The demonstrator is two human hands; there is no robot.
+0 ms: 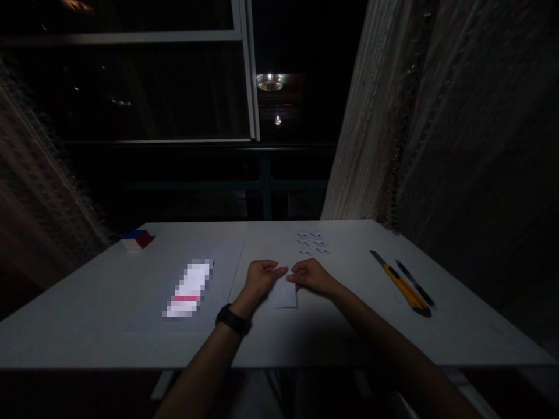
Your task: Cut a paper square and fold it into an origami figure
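Observation:
Between both hands, above the white table, is a small piece of white paper [285, 295]. My left hand [261, 276] pinches its upper left part between thumb and fingers; a dark watch band [233, 320] circles that wrist. At the upper right edge of the same paper, my right hand [313, 276] has its thumb and fingertips closed. The two thumbs nearly meet at the top of the sheet. Just beyond the hands lie several small folded paper pieces [313, 243] in two columns.
A yellow utility knife [402, 285] and a dark pen [414, 282] lie on the table [349, 343] at right. To the left, a bright blurred-out screen [190, 289] rests on a large paper sheet [231, 262]. A red, blue and white block [136, 239] sits far left. Curtains [358, 116] hang beside the window.

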